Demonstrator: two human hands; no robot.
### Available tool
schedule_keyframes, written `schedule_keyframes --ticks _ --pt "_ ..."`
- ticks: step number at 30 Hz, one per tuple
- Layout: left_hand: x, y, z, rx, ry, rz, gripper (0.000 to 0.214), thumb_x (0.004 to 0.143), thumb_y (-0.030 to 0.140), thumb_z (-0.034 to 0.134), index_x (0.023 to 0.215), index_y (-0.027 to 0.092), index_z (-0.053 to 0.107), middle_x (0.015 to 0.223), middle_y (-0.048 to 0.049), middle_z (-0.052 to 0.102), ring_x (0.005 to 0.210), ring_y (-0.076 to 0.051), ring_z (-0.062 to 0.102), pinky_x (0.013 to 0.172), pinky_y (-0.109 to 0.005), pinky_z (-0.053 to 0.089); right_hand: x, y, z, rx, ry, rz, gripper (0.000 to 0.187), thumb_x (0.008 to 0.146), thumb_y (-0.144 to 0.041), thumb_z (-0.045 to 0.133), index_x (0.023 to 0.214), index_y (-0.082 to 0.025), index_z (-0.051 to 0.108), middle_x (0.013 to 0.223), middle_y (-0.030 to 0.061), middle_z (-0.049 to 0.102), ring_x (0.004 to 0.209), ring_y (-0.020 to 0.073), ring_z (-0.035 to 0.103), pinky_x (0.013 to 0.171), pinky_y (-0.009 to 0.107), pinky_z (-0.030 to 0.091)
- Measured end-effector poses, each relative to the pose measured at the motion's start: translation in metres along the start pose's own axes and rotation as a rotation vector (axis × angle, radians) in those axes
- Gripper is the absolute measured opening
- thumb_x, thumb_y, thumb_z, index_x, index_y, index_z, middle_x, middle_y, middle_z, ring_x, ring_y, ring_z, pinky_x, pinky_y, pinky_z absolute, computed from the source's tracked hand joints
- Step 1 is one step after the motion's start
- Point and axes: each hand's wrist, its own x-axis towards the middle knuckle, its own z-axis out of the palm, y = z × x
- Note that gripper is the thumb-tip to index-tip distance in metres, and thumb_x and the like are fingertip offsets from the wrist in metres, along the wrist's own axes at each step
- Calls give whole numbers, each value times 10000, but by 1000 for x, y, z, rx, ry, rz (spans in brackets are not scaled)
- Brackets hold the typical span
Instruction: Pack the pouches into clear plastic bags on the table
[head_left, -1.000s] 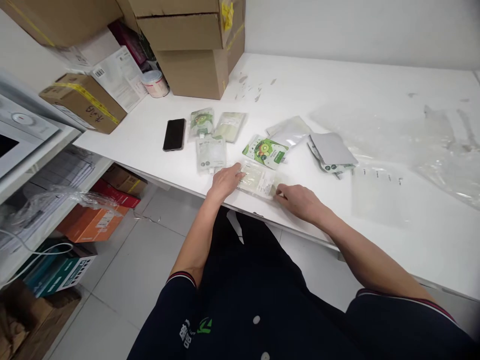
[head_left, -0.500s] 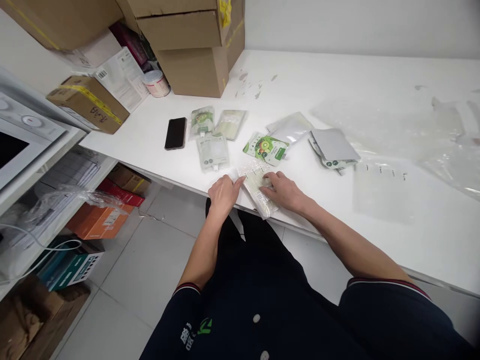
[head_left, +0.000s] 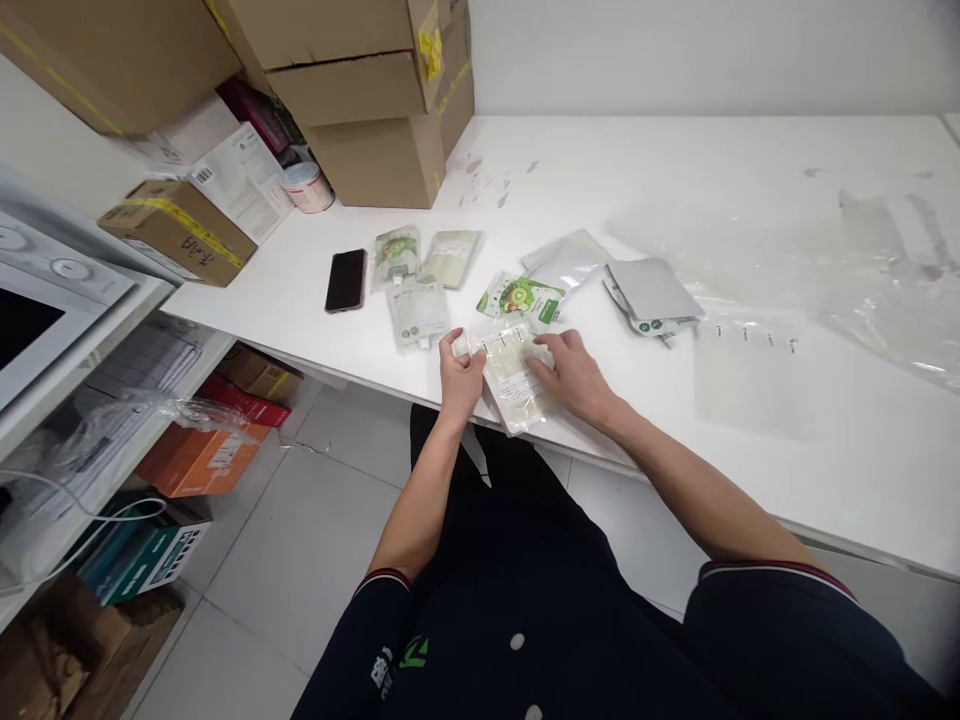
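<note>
We see our left hand (head_left: 459, 372) at the near edge of the white desk (head_left: 750, 440), its fingers (head_left: 453, 345) curled and pinching the upper left corner of a clear plastic pouch (head_left: 508, 378). Our right hand (head_left: 574, 372) lies on the pouch's right side, fingers bent and pressing it against the desk. The pouch lies flat, tilted, its lower end reaching the desk edge. Just beyond it sits a kiwi-printed sachet (head_left: 519, 297), and farther left a black phone (head_left: 346, 280).
</note>
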Motion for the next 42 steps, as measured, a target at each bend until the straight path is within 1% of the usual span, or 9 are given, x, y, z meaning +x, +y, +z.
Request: schedule_keyframes --ticks 4,7,10,19,24,29,32,35,42 --pt "-2 1 -8 117 -52 131 600 937 434 549 1484 253 380 1001 -48 743 839 -166 709 761 -305 574 16 4 -9 236 14 -42 461 918 -489 542 1288 -218 495 1316 147 520 1059 261 598 879 444 523" --pt "1 0 -13 125 -72 235 356 919 405 563 1193 213 684 1109 -62 740 1027 -194 689 897 -323 554 25 4 -9 590 -121 -104 435 900 -480 567 1263 -253 486 1126 71 626 955 208 627 826 398 544" --pt "3 3 -14 132 -93 240 284 909 354 574 1088 206 738 1126 -54 740 1078 -208 675 935 -338 544 34 3 -9 736 -128 -134 404 850 -454 627 1184 -234 572 1032 40 652 912 185 627 821 384 540" --pt "10 12 -15 -2 -174 223 489 782 381 731 1224 181 672 1209 -96 705 1152 -235 641 973 -366 524 40 -11 -34 388 -153 -110 487 785 -376 713 1233 -185 695 1045 73 707 771 160 573 785 389 510" --pt "12 15 -17 151 -138 193 485 790 378 720 1238 199 663 885 -31 694 846 -182 642 770 -313 520 41 -17 -42 156 -228 -119 273 832 -348 640 1015 -171 740 922 71 675 798 196 592 746 363 489" --pt "11 29 -34 506 -201 175 245 804 345 689 995 193 711 755 0 573 673 -129 520 624 -262 427 39 -20 -35 89 -164 -311 186 843 -328 604 889 -175 700 1023 91 635 912 215 584 792 355 469" --pt "13 28 -43 532 -213 159 203 810 349 678 926 182 683 792 -9 591 688 -130 528 632 -257 425 40 -22 -25 171 -245 -215 201 876 -334 566 929 -180 684 785 27 638 699 164 551 667 306 440" --pt "16 22 -47 533 -181 117 221 856 350 627 1001 187 661 705 6 585 656 -145 542 645 -271 438 50 -27 -12 177 -227 -115 169 849 -274 595 934 -166 694 835 31 686 732 162 592 687 287 452" --pt "4 15 -46 865 3 336 346 961 321 492 1245 169 620 1239 -156 597 1112 -261 583 991 -403 455 98 -45 20 -88 -79 -52 259 847 -168 570 1054 -122 720 1094 117 727 1064 258 649 945 348 471"
